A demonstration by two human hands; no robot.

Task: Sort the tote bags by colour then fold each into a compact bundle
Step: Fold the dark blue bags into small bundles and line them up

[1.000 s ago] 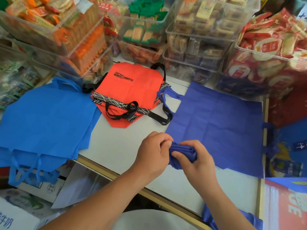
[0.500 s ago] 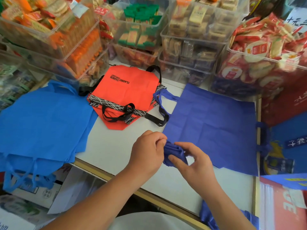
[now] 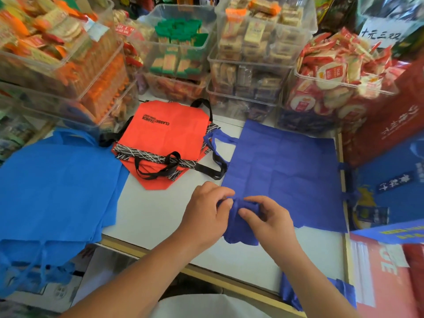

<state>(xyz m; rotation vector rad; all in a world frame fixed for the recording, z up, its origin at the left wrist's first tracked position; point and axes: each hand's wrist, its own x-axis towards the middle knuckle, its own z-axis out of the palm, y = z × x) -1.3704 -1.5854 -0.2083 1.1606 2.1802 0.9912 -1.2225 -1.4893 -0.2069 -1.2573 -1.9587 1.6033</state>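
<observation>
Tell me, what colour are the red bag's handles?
Black handles, clearest in the head view.

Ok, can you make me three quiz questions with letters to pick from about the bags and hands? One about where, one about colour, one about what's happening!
1. Where is the red bag?
A. between the light blue bags and the flat dark blue bag
B. inside a snack bin
C. on the floor

2. What colour are the red bag's handles?
A. white
B. black
C. green

3. What are the hands doing?
A. resting flat on the table
B. lifting a snack bin
C. both gripping a dark blue bundle

Answers: 1 A, it lies on the table with blue bags on either side. 2 B, black straps loop across it. 3 C, the left hand and right hand both pinch the scrunched fabric.
</observation>
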